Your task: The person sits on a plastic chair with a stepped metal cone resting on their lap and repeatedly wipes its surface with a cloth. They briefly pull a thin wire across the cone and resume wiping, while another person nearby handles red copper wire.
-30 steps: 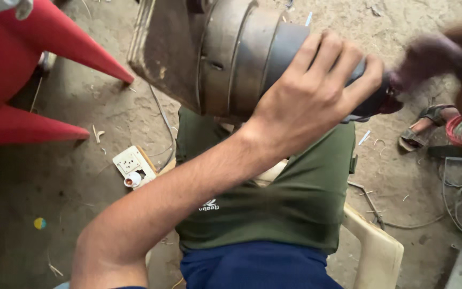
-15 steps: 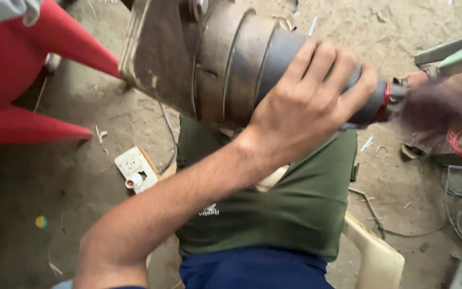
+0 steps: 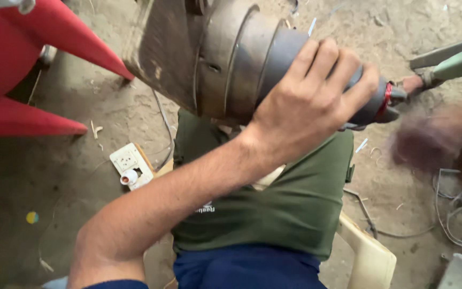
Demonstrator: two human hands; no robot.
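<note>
My left hand (image 3: 308,104) is wrapped over the narrow end of a grey, dusty metal motor housing (image 3: 225,53) that rests above my lap. A dark shaft end with red winding wire (image 3: 383,101) sticks out past my fingers to the right. My right hand (image 3: 439,142) is a motion blur at the right edge, below and beside the shaft end and apart from it; its grip cannot be made out. A green bar-shaped tool (image 3: 453,59) with a reddish tip points at the shaft end from the upper right.
I sit on a cream plastic chair (image 3: 367,254), in green shorts. Red plastic chair legs (image 3: 33,64) stand at the left. A white power socket (image 3: 129,166) lies on the dirt floor, and loose wires (image 3: 455,219) trail at the right.
My right hand has dropped from the shaft end to lower right, still blurred. A green tool has come into view at the upper right. My left hand keeps its hold on the housing.
</note>
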